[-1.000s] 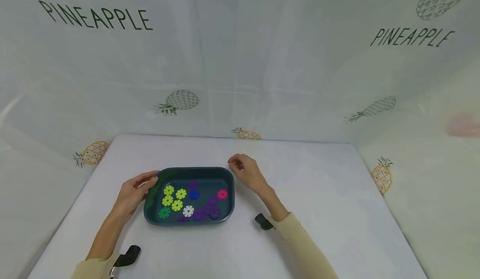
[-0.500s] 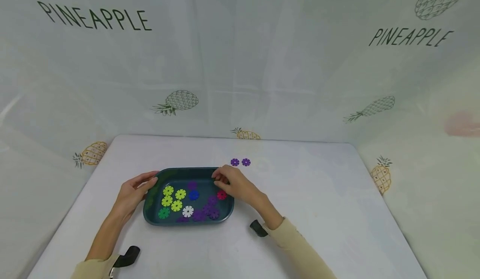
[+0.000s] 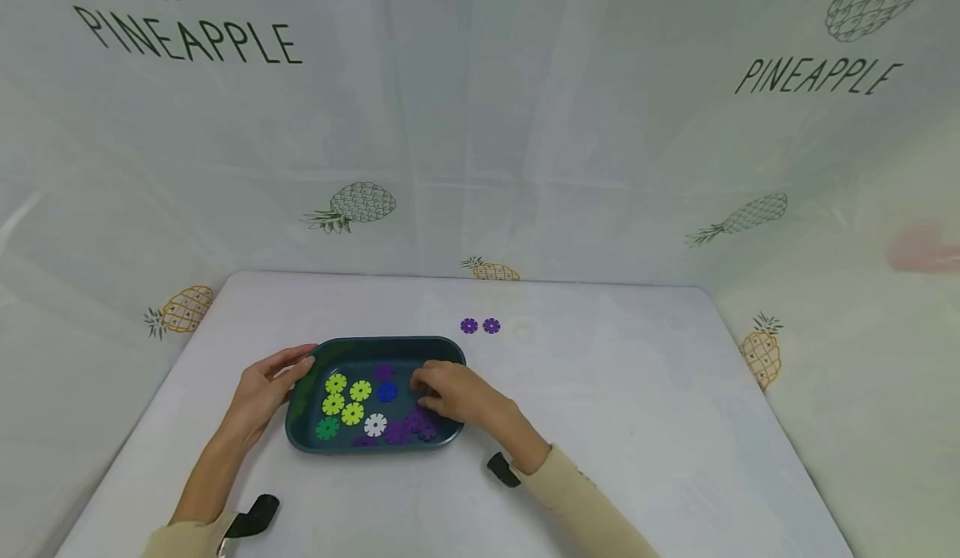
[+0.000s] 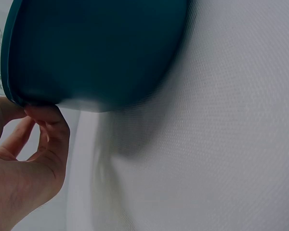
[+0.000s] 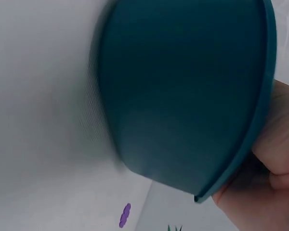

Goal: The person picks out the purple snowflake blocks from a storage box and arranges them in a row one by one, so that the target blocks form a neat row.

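A dark teal tray (image 3: pixel 300 435) sits on the table, holding notched plastic discs: several yellow ones (image 3: pixel 352 413), a green one (image 3: pixel 327 428), a white one (image 3: pixel 375 425), a blue one (image 3: pixel 387 392) and several purple ones (image 3: pixel 397 433). My left hand (image 3: pixel 262 387) pinches the tray's left rim between thumb and fingers; the left wrist view has that grip at the rim's edge. Over the right rim reaches my right hand (image 3: pixel 457 393), thumb and fingertips apart and bent down among the discs, covering the red one. In the right wrist view the tray wall (image 5: pixel 183 96) hides its fingertips.
Two purple discs (image 3: pixel 480 326) lie side by side on the white table (image 3: pixel 600 391), beyond the tray's back right corner. A pineapple-print curtain (image 3: pixel 525 125) hangs behind and at both sides. Each wrist carries a black camera mount (image 3: pixel 255 516).
My right hand has moved from behind the tray's far right corner, over the rim and down into it, uncovering two purple discs on the table. The left hand stays on the rim.
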Demonstrator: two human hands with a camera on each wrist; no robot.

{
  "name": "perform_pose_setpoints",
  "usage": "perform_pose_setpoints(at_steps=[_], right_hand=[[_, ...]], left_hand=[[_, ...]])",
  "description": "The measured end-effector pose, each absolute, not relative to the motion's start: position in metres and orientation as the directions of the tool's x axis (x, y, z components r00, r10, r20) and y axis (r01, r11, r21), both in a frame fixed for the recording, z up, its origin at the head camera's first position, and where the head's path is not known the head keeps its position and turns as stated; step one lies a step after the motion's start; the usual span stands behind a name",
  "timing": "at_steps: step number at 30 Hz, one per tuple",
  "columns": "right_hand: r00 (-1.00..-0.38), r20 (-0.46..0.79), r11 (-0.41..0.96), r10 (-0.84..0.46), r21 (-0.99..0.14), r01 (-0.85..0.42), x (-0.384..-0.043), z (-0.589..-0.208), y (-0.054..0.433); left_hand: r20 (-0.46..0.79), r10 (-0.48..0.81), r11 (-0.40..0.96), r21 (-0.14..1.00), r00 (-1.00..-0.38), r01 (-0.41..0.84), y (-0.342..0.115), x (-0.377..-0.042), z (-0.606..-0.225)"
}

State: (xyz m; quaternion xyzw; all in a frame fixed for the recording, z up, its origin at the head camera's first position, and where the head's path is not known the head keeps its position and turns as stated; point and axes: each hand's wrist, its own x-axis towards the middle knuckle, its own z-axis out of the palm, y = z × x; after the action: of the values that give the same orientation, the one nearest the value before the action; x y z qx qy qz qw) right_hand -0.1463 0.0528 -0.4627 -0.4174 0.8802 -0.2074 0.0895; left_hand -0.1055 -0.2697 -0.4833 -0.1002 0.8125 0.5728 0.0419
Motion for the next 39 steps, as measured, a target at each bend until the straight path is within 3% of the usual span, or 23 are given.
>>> perform_pose_setpoints(at_steps=[8,18,25,34,39], right_hand=[[-0.613,0.004,0.592,-0.790,-0.251,-0.766,-0.140,-0.466,0.047],[-0.616,0.029,0.596,-0.788,-0.218,-0.773,-0.136,-0.464,0.045],[-0.623,0.022,0.590,-0.782,-0.297,-0.751,-0.137,-0.462,0.046],[-0.563,0.055,0.486,-0.825,-0.441,-0.755,-0.147,-0.462,0.056],[-0.565,0.116,0.422,-0.817,-0.548,-0.722,-0.150,-0.463,0.063]], left_hand=[[-0.182,-0.121,0.321,0.923,-0.976,-0.212,-0.269,-0.105,-0.483],[-0.173,-0.114,0.318,0.926,-0.978,-0.201,-0.268,-0.105,-0.481],[-0.180,-0.111,0.316,0.926,-0.977,-0.207,-0.269,-0.105,-0.484],[-0.198,-0.112,0.321,0.920,-0.974,-0.224,-0.269,-0.107,-0.486],[-0.194,-0.112,0.314,0.924,-0.975,-0.220,-0.269,-0.107,-0.485]])
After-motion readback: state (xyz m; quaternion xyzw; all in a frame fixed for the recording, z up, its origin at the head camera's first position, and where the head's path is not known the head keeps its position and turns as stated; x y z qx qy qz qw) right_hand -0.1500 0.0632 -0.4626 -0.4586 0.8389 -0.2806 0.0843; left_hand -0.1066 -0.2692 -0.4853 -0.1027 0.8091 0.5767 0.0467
